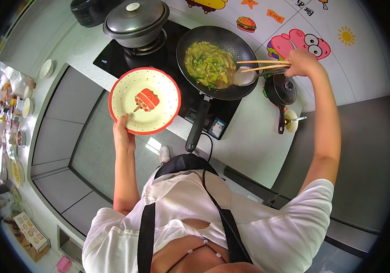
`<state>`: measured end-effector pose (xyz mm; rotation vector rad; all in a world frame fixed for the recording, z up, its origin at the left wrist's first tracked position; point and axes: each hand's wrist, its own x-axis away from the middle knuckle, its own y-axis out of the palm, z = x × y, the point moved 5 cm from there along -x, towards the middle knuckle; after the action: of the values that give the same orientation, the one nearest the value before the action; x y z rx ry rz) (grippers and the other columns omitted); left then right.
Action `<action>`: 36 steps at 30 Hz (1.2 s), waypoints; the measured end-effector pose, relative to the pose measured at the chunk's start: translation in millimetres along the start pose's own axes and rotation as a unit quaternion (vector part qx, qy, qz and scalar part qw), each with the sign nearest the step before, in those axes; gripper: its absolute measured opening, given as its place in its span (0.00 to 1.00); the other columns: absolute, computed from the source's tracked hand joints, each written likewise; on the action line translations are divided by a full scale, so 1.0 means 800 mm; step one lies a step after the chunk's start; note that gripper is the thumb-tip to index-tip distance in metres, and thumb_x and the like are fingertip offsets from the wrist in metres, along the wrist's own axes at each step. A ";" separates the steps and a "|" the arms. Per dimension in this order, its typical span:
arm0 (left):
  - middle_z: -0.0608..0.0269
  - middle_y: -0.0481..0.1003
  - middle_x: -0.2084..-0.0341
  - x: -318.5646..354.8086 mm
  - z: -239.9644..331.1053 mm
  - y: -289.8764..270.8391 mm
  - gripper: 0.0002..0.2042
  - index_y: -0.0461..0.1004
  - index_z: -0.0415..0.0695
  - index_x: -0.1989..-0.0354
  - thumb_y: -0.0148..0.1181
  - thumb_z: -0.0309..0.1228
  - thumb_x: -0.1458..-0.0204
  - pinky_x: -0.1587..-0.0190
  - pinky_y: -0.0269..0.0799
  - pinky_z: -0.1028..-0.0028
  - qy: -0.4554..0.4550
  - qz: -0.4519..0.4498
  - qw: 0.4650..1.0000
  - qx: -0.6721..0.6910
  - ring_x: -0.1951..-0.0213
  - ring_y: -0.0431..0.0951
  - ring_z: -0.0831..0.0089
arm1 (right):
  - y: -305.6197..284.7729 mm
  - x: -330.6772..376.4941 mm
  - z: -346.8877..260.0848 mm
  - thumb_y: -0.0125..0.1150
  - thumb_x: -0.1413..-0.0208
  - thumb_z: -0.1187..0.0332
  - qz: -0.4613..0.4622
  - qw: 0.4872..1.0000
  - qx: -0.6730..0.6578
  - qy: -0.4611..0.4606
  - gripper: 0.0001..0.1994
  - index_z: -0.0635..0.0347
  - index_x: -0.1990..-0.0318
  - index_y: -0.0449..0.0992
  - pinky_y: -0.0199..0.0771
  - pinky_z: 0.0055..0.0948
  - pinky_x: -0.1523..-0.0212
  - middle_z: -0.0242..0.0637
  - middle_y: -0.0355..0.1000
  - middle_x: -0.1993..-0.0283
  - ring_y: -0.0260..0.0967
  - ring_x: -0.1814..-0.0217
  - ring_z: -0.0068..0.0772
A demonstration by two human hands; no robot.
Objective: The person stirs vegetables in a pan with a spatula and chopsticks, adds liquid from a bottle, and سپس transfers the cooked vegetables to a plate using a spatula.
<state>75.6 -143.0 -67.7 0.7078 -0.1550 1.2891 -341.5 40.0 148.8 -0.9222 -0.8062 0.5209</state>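
My left hand [123,132] grips the near rim of a round cream plate [161,84] with a red edge and a red picture in its middle, held tilted beside the stove. My right hand [302,63] holds a pair of wooden chopsticks [261,65] together with a metal spoon [246,77], their tips reaching over the right rim of a black wok [231,43]. The wok holds sliced green vegetables [208,63] in a little liquid, and its long black handle [198,125] points toward me.
A grey lidded pot [136,20] sits on the left burner of the black stove top [108,59]. A small black pan with a lid [280,91] and a small bowl with a spoon [290,122] stand on the white counter at right. Dishes crowd the left counter [10,118].
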 end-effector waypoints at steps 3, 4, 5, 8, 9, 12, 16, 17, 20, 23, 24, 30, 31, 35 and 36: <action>0.58 0.71 0.63 -0.003 -0.002 -0.004 0.18 0.64 0.33 0.55 0.48 0.30 0.54 0.58 0.67 0.73 0.002 0.004 1.000 -0.006 0.62 0.72 0.71 | 0.020 -0.007 0.013 0.63 0.70 0.68 -0.069 0.990 -0.119 0.019 0.12 0.59 0.71 0.77 0.69 0.29 0.76 0.37 0.71 0.81 0.69 0.80 0.30; 0.57 0.71 0.63 -0.005 -0.004 -0.005 0.18 0.64 0.33 0.56 0.48 0.31 0.54 0.58 0.67 0.73 0.001 0.003 1.000 -0.005 0.62 0.72 0.71 | 0.030 -0.008 0.018 0.63 0.69 0.68 -0.077 0.983 -0.167 0.015 0.13 0.59 0.70 0.77 0.68 0.27 0.77 0.36 0.71 0.81 0.68 0.81 0.27; 0.57 0.71 0.63 -0.007 -0.005 -0.005 0.18 0.64 0.33 0.56 0.48 0.31 0.54 0.58 0.67 0.73 0.002 0.001 1.000 -0.004 0.62 0.72 0.71 | 0.043 -0.009 0.024 0.63 0.68 0.68 -0.083 0.973 -0.215 0.011 0.13 0.60 0.70 0.77 0.68 0.25 0.78 0.35 0.71 0.81 0.67 0.82 0.24; 0.57 0.71 0.63 -0.005 -0.005 -0.004 0.18 0.64 0.33 0.56 0.48 0.31 0.54 0.59 0.68 0.73 0.009 0.007 1.000 0.001 0.63 0.73 0.71 | 0.105 -0.026 0.042 0.64 0.65 0.66 -0.067 0.937 -0.343 -0.016 0.15 0.59 0.65 0.77 0.66 0.20 0.78 0.31 0.71 0.80 0.65 0.80 0.15; 0.57 0.71 0.64 -0.005 -0.005 -0.004 0.18 0.64 0.33 0.56 0.48 0.31 0.54 0.59 0.68 0.73 0.006 0.007 1.000 0.001 0.63 0.73 0.71 | 0.125 -0.029 0.039 0.64 0.64 0.66 -0.060 0.921 -0.385 -0.022 0.15 0.58 0.64 0.77 0.66 0.19 0.77 0.30 0.70 0.79 0.65 0.79 0.15; 0.58 0.71 0.64 -0.005 -0.003 -0.001 0.18 0.64 0.33 0.56 0.48 0.31 0.54 0.59 0.68 0.73 -0.001 0.005 1.000 -0.005 0.63 0.73 0.71 | 0.166 -0.037 0.011 0.64 0.63 0.64 -0.011 0.889 -0.458 -0.022 0.16 0.57 0.63 0.77 0.66 0.20 0.75 0.30 0.70 0.78 0.64 0.78 0.16; 0.58 0.72 0.64 -0.009 0.001 -0.004 0.18 0.65 0.33 0.56 0.48 0.31 0.54 0.59 0.68 0.73 0.007 0.001 1.000 -0.010 0.63 0.73 0.70 | 0.185 -0.054 -0.053 0.63 0.62 0.62 0.032 0.879 -0.475 -0.010 0.18 0.58 0.61 0.76 0.67 0.26 0.70 0.34 0.71 0.77 0.67 0.76 0.25; 0.58 0.72 0.64 -0.009 0.002 -0.005 0.18 0.65 0.33 0.56 0.48 0.31 0.54 0.59 0.68 0.73 0.008 -0.003 1.000 -0.009 0.63 0.73 0.70 | 0.184 -0.051 -0.063 0.63 0.62 0.62 0.047 0.872 -0.488 -0.010 0.18 0.58 0.60 0.76 0.67 0.26 0.69 0.35 0.72 0.75 0.68 0.75 0.27; 0.57 0.72 0.64 -0.010 0.006 -0.001 0.18 0.64 0.33 0.55 0.49 0.31 0.54 0.59 0.68 0.72 0.006 -0.025 1.000 0.000 0.63 0.73 0.70 | 0.184 -0.034 -0.081 0.63 0.62 0.62 0.121 0.869 -0.478 -0.026 0.18 0.57 0.60 0.75 0.68 0.28 0.67 0.39 0.73 0.72 0.71 0.72 0.31; 0.56 0.72 0.64 -0.014 0.008 0.000 0.18 0.63 0.33 0.55 0.48 0.31 0.52 0.61 0.71 0.73 0.002 -0.066 0.997 0.028 0.64 0.75 0.71 | 0.193 -0.003 -0.094 0.62 0.61 0.61 0.165 0.871 -0.463 -0.012 0.17 0.56 0.60 0.75 0.68 0.30 0.66 0.42 0.73 0.71 0.72 0.70 0.37; 0.56 0.72 0.64 -0.016 0.007 -0.002 0.18 0.63 0.33 0.54 0.48 0.31 0.52 0.62 0.72 0.74 -0.003 -0.081 0.996 0.035 0.65 0.75 0.71 | 0.199 0.009 -0.097 0.62 0.61 0.61 0.172 0.870 -0.462 0.000 0.17 0.55 0.61 0.75 0.69 0.31 0.65 0.44 0.73 0.70 0.72 0.69 0.39; 0.55 0.74 0.64 -0.004 0.026 0.020 0.18 0.64 0.33 0.55 0.49 0.33 0.51 0.63 0.74 0.74 -0.007 -0.136 0.991 0.006 0.66 0.76 0.71 | 0.190 0.082 -0.102 0.61 0.61 0.60 0.179 0.878 -0.442 0.042 0.16 0.55 0.62 0.76 0.69 0.35 0.66 0.46 0.72 0.72 0.71 0.68 0.45; 0.55 0.74 0.65 -0.007 0.025 0.019 0.18 0.65 0.33 0.55 0.49 0.34 0.51 0.63 0.74 0.74 -0.006 -0.145 0.989 -0.004 0.66 0.76 0.70 | 0.190 0.093 -0.101 0.61 0.61 0.60 0.187 0.878 -0.438 0.047 0.16 0.55 0.62 0.76 0.69 0.35 0.66 0.46 0.72 0.72 0.71 0.69 0.45; 0.54 0.74 0.67 -0.005 0.030 0.024 0.19 0.65 0.33 0.56 0.49 0.34 0.52 0.65 0.74 0.74 0.005 -0.156 0.987 -0.022 0.67 0.77 0.69 | 0.173 0.129 -0.106 0.61 0.61 0.60 0.183 0.878 -0.438 0.059 0.17 0.55 0.61 0.76 0.68 0.34 0.66 0.46 0.72 0.73 0.71 0.70 0.44; 0.54 0.74 0.67 -0.006 0.030 0.024 0.19 0.65 0.32 0.56 0.49 0.34 0.52 0.65 0.74 0.73 0.007 -0.158 0.987 -0.022 0.68 0.77 0.69 | 0.175 0.132 -0.106 0.61 0.61 0.60 0.186 0.878 -0.437 0.058 0.17 0.55 0.61 0.76 0.68 0.34 0.66 0.46 0.72 0.73 0.71 0.70 0.44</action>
<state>63.1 -158.0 -43.7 0.6560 -0.0555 0.9845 -218.6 144.7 39.7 -1.9580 -0.7533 0.4157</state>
